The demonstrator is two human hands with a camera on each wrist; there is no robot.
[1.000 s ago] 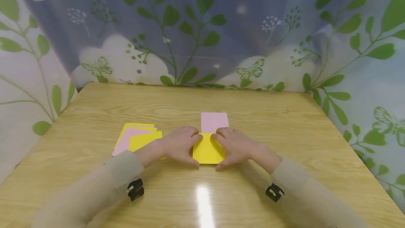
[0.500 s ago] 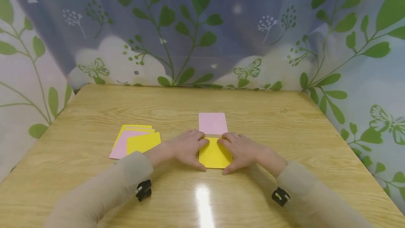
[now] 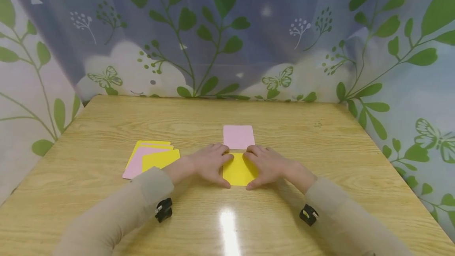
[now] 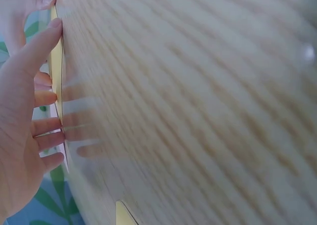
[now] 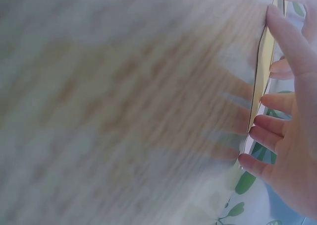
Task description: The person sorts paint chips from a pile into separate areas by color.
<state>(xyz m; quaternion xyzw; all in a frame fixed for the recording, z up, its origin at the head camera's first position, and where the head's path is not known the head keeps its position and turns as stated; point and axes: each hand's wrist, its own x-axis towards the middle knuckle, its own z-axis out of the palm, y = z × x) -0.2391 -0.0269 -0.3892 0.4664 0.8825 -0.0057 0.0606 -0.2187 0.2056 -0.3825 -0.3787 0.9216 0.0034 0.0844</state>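
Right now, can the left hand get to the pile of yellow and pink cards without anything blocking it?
Probably yes. The left hand rests at the yellow card, and the pile lies just to its left on the bare table, with nothing between them.

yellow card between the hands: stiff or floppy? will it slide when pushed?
The yellow card probably holds its shape: in the left wrist view its edge runs nearly straight between the left hand and the right hand. It looks thin, so likely light. The table is glossy, so the card should slide easily and may be hard to lift off flat.
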